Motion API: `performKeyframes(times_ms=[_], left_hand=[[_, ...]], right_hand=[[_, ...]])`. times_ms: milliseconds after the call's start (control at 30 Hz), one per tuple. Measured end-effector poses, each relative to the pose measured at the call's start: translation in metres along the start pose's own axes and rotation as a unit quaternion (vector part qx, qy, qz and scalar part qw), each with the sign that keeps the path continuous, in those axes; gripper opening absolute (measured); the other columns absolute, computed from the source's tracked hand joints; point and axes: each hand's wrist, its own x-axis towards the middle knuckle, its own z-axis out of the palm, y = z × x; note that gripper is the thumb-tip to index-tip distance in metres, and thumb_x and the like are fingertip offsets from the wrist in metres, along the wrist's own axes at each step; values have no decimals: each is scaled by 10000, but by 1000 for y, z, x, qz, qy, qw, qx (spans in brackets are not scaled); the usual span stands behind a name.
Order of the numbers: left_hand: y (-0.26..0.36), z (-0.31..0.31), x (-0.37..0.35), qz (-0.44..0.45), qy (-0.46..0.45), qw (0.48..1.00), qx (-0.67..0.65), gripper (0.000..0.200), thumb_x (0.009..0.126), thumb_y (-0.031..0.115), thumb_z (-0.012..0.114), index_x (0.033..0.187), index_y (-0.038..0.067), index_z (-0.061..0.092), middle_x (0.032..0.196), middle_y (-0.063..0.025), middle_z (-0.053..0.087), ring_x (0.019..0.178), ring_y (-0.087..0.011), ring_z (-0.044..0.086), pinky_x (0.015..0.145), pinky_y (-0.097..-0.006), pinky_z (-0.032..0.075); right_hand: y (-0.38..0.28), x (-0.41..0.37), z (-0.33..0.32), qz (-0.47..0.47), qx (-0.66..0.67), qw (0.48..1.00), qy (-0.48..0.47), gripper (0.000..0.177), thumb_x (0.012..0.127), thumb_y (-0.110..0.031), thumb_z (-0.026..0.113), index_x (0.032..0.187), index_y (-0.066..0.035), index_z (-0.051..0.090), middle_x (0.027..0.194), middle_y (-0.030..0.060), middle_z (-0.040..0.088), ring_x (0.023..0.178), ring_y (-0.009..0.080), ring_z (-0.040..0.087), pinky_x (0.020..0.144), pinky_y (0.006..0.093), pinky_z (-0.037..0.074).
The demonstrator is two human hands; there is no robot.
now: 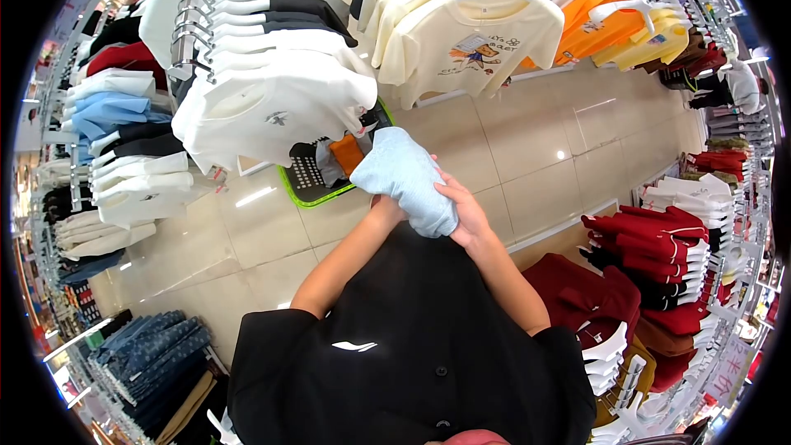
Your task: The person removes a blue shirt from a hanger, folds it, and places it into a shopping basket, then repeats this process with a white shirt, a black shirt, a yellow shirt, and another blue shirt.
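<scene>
A folded light-blue piece of cloth, perhaps a garment [404, 177], is held in front of my chest. My right hand [465, 213] grips its right edge, with the fingers lying over the top of it. My left hand [388, 208] is under its lower left side, and most of those fingers are hidden by the fabric. Just beyond the cloth, to the left, a dark basket with a green rim [317, 200] stands on the floor. Inside it lie an orange folded item [347, 154] and some grey and black cloth.
White T-shirts [272, 107] hang on a rack ahead to the left, partly over the basket. A cream T-shirt with a fox print [482, 45] hangs ahead. Dark red clothes [581, 297] hang close on my right, and blue jeans [152, 354] at lower left. Tiled floor [544, 148] runs between the racks.
</scene>
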Motion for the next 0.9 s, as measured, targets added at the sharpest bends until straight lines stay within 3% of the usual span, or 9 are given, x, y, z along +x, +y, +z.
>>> performKeyframes(times_ms=[100, 167, 300, 400, 500, 600, 700, 800, 900], left_hand=[[-3, -28, 1, -1, -97, 989, -112, 568, 1051, 499, 393, 1399, 59, 479, 1371, -162, 577, 1219, -303, 589, 1052, -452, 489], [-30, -93, 14, 5, -42, 993, 106, 550, 1049, 487, 426, 1392, 62, 486, 1343, -157, 597, 1203, -285, 602, 1038, -441, 498], [-8, -59, -12, -34, 70, 992, 96, 508, 1077, 449, 395, 1456, 113, 434, 1357, -100, 556, 1246, -211, 536, 1103, -362, 410], [-14, -69, -6, -38, 221, 969, 108, 516, 1043, 454, 491, 1399, 81, 497, 1309, -116, 616, 1190, -223, 605, 1031, -407, 489], [4, -25, -11, 23, 243, 919, 309, 517, 1039, 423, 457, 1400, 60, 534, 1350, -152, 615, 1247, -259, 583, 1045, -402, 450], [10, -26, -8, 26, 279, 836, 471, 572, 1007, 458, 437, 1368, 37, 578, 1349, -215, 622, 1276, -317, 574, 1054, -418, 417], [28, -19, -12, -46, 336, 750, 569, 691, 990, 575, 435, 1335, -6, 583, 1269, -225, 656, 1198, -317, 618, 1029, -409, 427], [53, 15, -31, -36, 281, 831, 478, 730, 990, 628, 465, 1178, -54, 649, 1149, -154, 674, 1122, -229, 618, 987, -349, 452], [64, 29, -46, -6, 193, 921, 338, 603, 917, 439, 716, 1264, -36, 582, 1190, -98, 656, 1081, -165, 622, 965, -317, 475]], right_hand=[[9, 6, -6, 56, 78, 995, -40, 487, 1012, -145, 544, 1462, 5, 433, 1386, 140, 567, 1260, 237, 582, 1072, 398, 470], [12, 10, -11, 90, 73, 992, -56, 482, 1022, -187, 542, 1457, -2, 445, 1364, 137, 584, 1234, 237, 599, 1053, 385, 479], [2, 8, -16, 13, -359, 932, 49, 551, 1018, -302, 560, 1456, 9, 435, 1367, 166, 570, 1223, 258, 597, 1027, 373, 481], [-5, 4, -17, -154, -632, 755, 84, 747, 970, -486, 616, 1482, 11, 394, 1484, 234, 457, 1229, 290, 582, 1018, 376, 473], [16, 30, -35, -176, -636, 750, -42, 787, 936, -459, 675, 1472, 36, 380, 1505, 283, 392, 1214, 306, 586, 1024, 370, 466], [28, 39, -24, -194, -661, 725, 0, 807, 892, -368, 748, 1457, 62, 366, 1429, 262, 479, 1201, 305, 590, 1009, 373, 477], [28, 54, -27, -32, -368, 927, 68, 658, 862, -204, 768, 1380, 61, 459, 1295, 191, 600, 1138, 279, 626, 992, 367, 488], [24, 58, -35, 23, -234, 970, 60, 504, 844, -79, 732, 1294, 51, 544, 1173, 137, 670, 1058, 260, 660, 961, 368, 503], [24, 55, -30, 50, -174, 982, 54, 387, 844, -37, 702, 1215, 23, 610, 1113, 125, 695, 1028, 237, 673, 938, 377, 526]])
